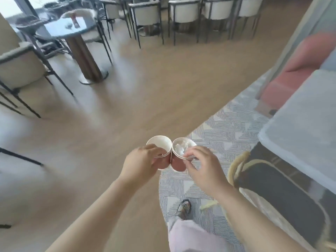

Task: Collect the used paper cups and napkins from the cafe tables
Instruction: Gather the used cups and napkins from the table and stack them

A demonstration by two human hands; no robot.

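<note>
A: Right, hands first – what has each one got?

B: Left hand (141, 161) is curled round a paper cup (159, 145), fingers over the near rim and down the side. Right hand (203, 168) grips a second paper cup (182, 148) the same way, fingertips pinched at its rim. Both closed on their cups, neither loose

A: And the cups relative to each other?

B: Side by side between the hands, walls touching, both tilted with the mouths facing up and away. White inside, reddish-brown lower down outside

A: Contents?

B: The left one looks empty. The right one holds a crumpled white napkin (180, 147), stuffed inside below the rim

A: What's around the hands?

B: Under the right hand, a striped grey rug (223, 131); under the left, bare wooden floor (127, 99). Right of the right hand, a pale table edge (298, 135) with a dark chair (283, 188) tucked below it. Well beyond the left hand, a round table (61, 29) on a thick pedestal, something small on top, too blurred to name. Past both hands, a row of cream chairs (183, 10)

A: Below the arms?

B: A leg in pale trousers and a shoe (184, 208) on the rug
</note>
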